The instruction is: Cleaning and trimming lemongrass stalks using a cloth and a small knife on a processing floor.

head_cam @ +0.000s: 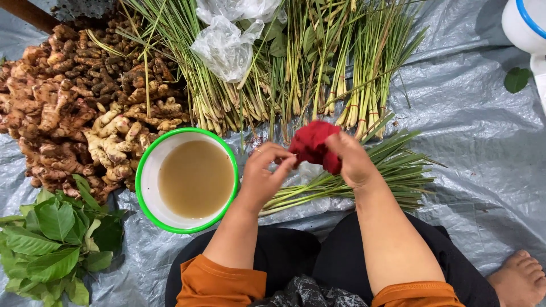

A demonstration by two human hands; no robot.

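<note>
crinkled grey plastic sheet (472, 142) | left hand (264, 170) and right hand (352, 159) both pinch soft red cloth (313, 145) | round green-rimmed bowl (149, 170)

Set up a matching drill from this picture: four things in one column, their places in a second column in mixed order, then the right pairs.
Things:
1. red cloth
2. green-rimmed bowl
3. ginger roots
4. leafy sprigs

Places:
A. bottom left corner of the grey sheet
B. between the left hand and right hand
C. piled at the upper left
D. left of the left hand, filled with cloudy brownish liquid

Pairs: 1-B, 2-D, 3-C, 4-A
</note>
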